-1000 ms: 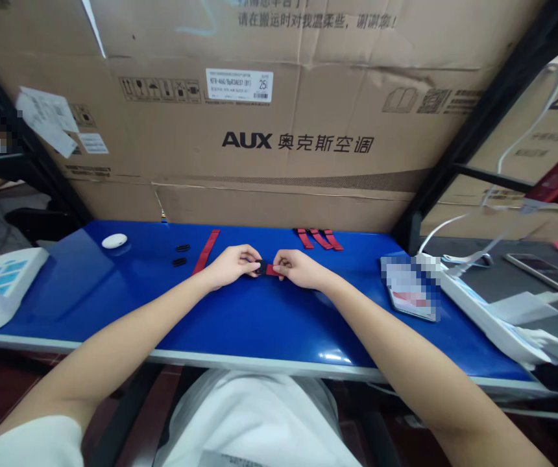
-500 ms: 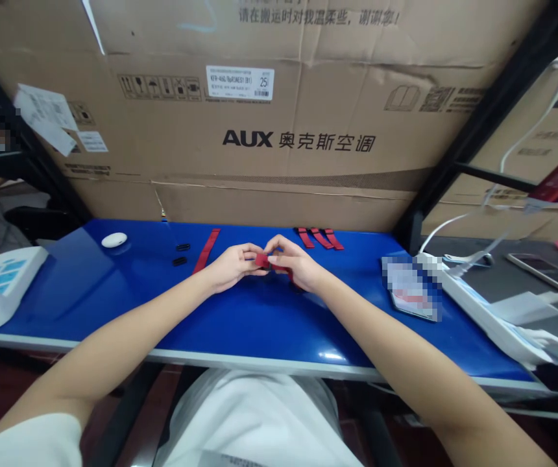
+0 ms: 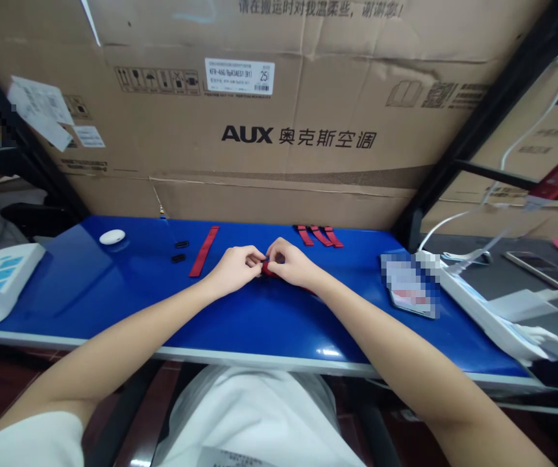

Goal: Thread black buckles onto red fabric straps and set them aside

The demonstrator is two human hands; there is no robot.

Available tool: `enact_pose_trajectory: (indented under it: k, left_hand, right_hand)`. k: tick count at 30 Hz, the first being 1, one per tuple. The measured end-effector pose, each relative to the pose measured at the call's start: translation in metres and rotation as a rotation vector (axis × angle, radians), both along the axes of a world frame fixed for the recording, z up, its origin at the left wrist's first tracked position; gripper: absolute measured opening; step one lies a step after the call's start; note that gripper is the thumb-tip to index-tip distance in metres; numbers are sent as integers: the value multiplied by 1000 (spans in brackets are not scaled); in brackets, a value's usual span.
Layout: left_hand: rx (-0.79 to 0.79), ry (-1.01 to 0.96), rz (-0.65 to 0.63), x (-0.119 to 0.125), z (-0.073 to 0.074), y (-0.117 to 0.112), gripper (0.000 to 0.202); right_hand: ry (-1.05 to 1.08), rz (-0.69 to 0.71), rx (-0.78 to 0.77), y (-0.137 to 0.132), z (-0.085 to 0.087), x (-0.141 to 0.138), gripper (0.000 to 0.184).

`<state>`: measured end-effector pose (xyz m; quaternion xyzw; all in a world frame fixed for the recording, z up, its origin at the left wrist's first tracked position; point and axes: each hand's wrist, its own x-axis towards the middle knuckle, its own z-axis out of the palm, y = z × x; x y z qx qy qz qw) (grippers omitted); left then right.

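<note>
The fingers (image 3: 252, 258) of our left hand (image 3: 234, 266) and those of our right hand (image 3: 289, 263) are curled closed and meet tip to tip on a short red strap piece (image 3: 265, 267), pinched between both hands just above the blue desk (image 3: 113, 298), near its middle. Only a small red patch of the piece shows between the fingertips; whether a black buckle sits on it we cannot tell, as the fingers cover that area. Risk one: the grip area is very small, so a slight release by either hand may let the piece spring free and drop onto the desk or over its near edge into our lap. Risk two: the fingers hide the working point, so a misaligned fold or threading may go unnoticed. To the left, well apart from our hands, a long red strap (image 3: 204, 250) lies flat beside two black buckles (image 3: 180, 251), with a white oval object (image 3: 112, 237) further left. A wide sweep of our left forearm could push these loose parts out of order. Behind our right hand, three red strap pieces (image 3: 318, 236) lie side by side near the cardboard box (image 3: 279, 130); mixing the held piece with them is possible if it is set down there. A white power strip (image 3: 483, 311) and its cables lie at the right edge and could snag a sleeve or wrist.
</note>
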<state>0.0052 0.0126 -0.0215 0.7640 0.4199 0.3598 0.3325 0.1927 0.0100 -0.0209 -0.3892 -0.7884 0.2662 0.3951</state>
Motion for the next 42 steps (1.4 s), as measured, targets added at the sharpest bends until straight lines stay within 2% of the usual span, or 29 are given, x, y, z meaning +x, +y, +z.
enact_pose_trajectory:
  k: [3,7,9,11,15,20,23,25,27,28,30,31,33,36,39,40,42]
  left_hand:
    - [23,24,5,1,2,-3,19]
    - [-87,-104,-38,1,7,-4,16]
    - [-139,-198,-85,-1,8,-1,20]
    - [-173,-276,-129,-4,8,3,26]
    - [-165,-295,-145,-10,5,12,34]
    - [-160,-297,-137,-11,2,16,31]
    - [-167,-283,-116,-11,3,15,34]
    - [-172,-295,-98,-11,4,15,36]
    - [-179,-308,-84,-14,5,17,37]
    - [-186,-308,-82,-15,5,18,37]
    - [-220,-281,-107,-20,7,20,36]
    - [-239,-257,-135,-23,8,21,36]
    - [-281,-194,-209,-29,11,22,34]
    - [-333,-101,-318,-38,17,21,30]
    - [-356,-57,-361,-44,19,24,30]
    - [-341,-70,-332,-46,19,27,30]
    - [-262,-103,-181,-50,16,34,29]
  right_hand:
    - [-11,-11,57,0,-1,-3,11]
    - [-5,-38,75,2,-3,-1,10]
    - [50,-51,-2,4,-4,0,9]
    - [172,-33,-157,5,-4,0,11]
    - [461,52,-418,6,-2,1,26]
    - [545,34,-466,6,-4,-1,34]
    - [468,-13,-405,10,-5,0,30]
    - [371,-45,-312,14,-5,6,23]
    - [208,-127,-122,19,-4,15,12]
    - [101,-182,-7,22,-5,20,13]
    - [-121,-276,166,28,-8,29,32]
    - [-213,-303,199,31,-11,33,42]
    - [-333,-323,170,37,-17,36,56]
    - [-410,-308,76,44,-25,33,58]
    - [-452,-302,50,46,-26,30,36]
    - [-455,-322,59,46,-25,30,25]
    - [-427,-371,64,45,-22,32,7]
